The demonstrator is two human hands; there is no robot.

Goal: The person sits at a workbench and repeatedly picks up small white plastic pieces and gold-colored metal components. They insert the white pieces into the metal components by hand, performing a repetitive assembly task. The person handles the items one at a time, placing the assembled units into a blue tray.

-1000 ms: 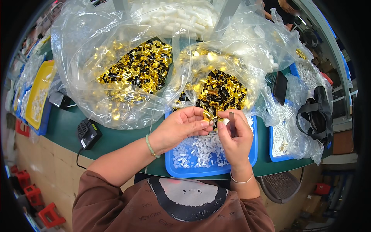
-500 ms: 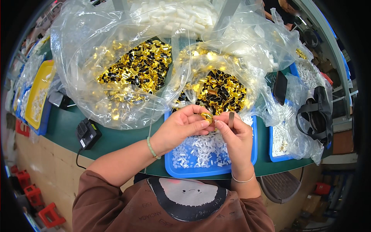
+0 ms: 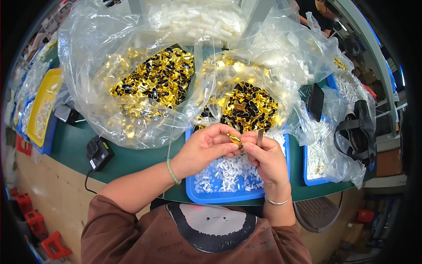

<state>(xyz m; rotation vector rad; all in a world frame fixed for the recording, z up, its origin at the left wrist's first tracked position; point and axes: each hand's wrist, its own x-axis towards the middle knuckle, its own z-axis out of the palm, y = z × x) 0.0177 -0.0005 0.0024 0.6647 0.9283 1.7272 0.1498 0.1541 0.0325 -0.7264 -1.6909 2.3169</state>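
My left hand (image 3: 210, 144) pinches a small shiny gold piece (image 3: 234, 139) between thumb and fingers, above the blue tray (image 3: 191, 192). My right hand (image 3: 269, 159) is closed beside it, thumb and fingertips meeting at the gold piece's right end. A narrow, flat, dark metal strip (image 3: 260, 137) sticks up from between the right fingers; its lower end is hidden. Many small whitish translucent pieces (image 3: 228, 174) lie in the tray below. Just beyond my hands, a clear plastic bag holds gold-and-black pieces (image 3: 250, 105).
A second clear bag of gold-and-black pieces (image 3: 154, 83) lies at the left. White cylinders (image 3: 195, 20) fill plastic at the back. A black adapter (image 3: 99, 152), a yellow tray (image 3: 43, 108), a phone (image 3: 315, 102) and a black bag (image 3: 357, 132) stand around. Another person (image 3: 317, 15) is at the far right.
Both hands have come slightly nearer to me and stay together. The gold piece has been turned and now lies more slanted in the fingers.
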